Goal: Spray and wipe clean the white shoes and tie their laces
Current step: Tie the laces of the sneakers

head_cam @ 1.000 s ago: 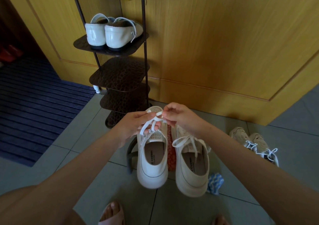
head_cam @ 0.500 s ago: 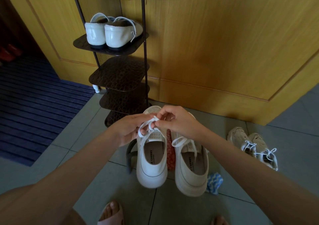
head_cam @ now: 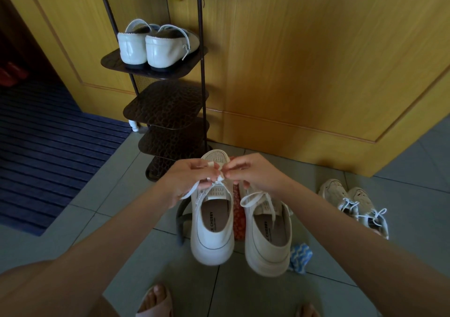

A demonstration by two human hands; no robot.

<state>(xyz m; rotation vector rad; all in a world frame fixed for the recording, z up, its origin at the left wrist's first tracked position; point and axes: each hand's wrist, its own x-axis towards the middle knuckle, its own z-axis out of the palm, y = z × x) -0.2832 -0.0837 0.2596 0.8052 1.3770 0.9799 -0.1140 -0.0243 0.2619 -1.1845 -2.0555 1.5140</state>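
My left hand (head_cam: 190,178) and right hand (head_cam: 250,173) meet over the tongue of the left white shoe (head_cam: 211,234), fingers curled, each pinching a stretch of its white lace (head_cam: 194,190). My fingertips nearly touch above the shoe's front half. One loop of lace runs down from my left hand past the shoe's outer side. I cannot tell whether a knot has formed under my fingers.

The left white shoe stands on the tiled floor (head_cam: 255,297), heel toward me, perforated toe pointing away. Just beside it, on its right, stands the right white shoe (head_cam: 267,246), its lace lying in a loose bow. A red patterned thing (head_cam: 238,214) shows in the gap between the two. Right of that, touching the right shoe's heel, lies a blue and white cloth (head_cam: 300,259). Farther right of the left shoe sits another pair of pale laced shoes (head_cam: 353,204).

A dark curved piece (head_cam: 181,221) lies against the left shoe's left side. Beyond the toe rises a dark shoe rack (head_cam: 168,102) with white flats (head_cam: 155,46) on an upper shelf, backed by a wooden door (head_cam: 304,61). Well left of the shoe lies a blue striped mat (head_cam: 48,151). Nearer me than the heel, my foot in a sandal (head_cam: 155,302).
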